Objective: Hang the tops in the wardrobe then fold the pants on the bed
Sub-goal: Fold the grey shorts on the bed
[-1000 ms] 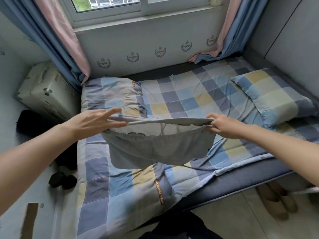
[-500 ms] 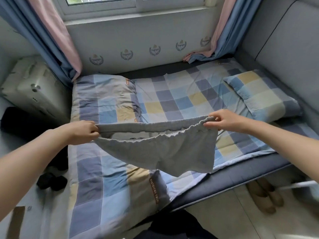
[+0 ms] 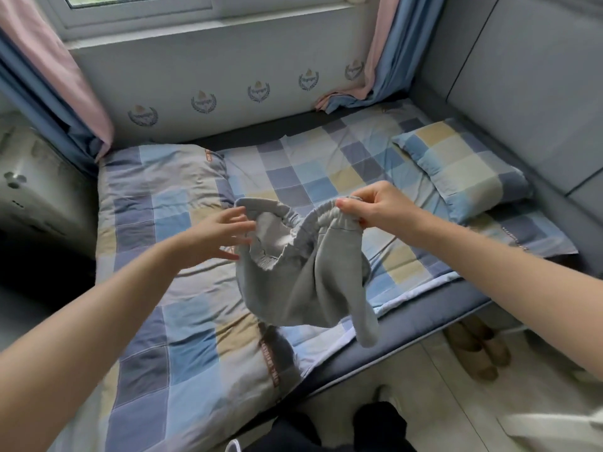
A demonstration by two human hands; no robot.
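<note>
**Grey pants held up over the bed**

Nearest the camera, dark clothing (image 3: 329, 432) on the person's legs shows at the bottom edge, above a pale tiled floor (image 3: 440, 402). A pair of tan slippers (image 3: 476, 350) sits on that floor, partly tucked under the bed's edge.

2 bare forearms reach forward over the bed (image 3: 408, 331). The right hand (image 3: 375, 207) pinches the gathered elastic waistband of the grey pants (image 3: 303, 275), thumb and fingers curled round the fabric, and carries their weight. The left hand (image 3: 218, 236) is spread, its fingers straight and splayed, with the fingertips touching the other side of the waistband; it grips nothing. The waistband sags in a loop between the 2 hands, showing the lighter inside of the cloth. The pants hang bunched in the air above the bed, one leg end dangling lowest near the mattress edge.

Beneath them lies a checked quilt (image 3: 169, 288) in blue, grey and yellow squares, folded thick on the left side of the bed, with a matching sheet (image 3: 326, 171) to its right. A checked pillow (image 3: 463, 168) rests at the right, against a grey padded headboard (image 3: 522, 86).

Further left, a pale box-like object (image 3: 32, 187) stands beside the bed. At the far end, a wall with a row of small crests (image 3: 257, 91) runs under a window (image 3: 137, 11), flanked by pink and blue curtains (image 3: 55, 83).
</note>
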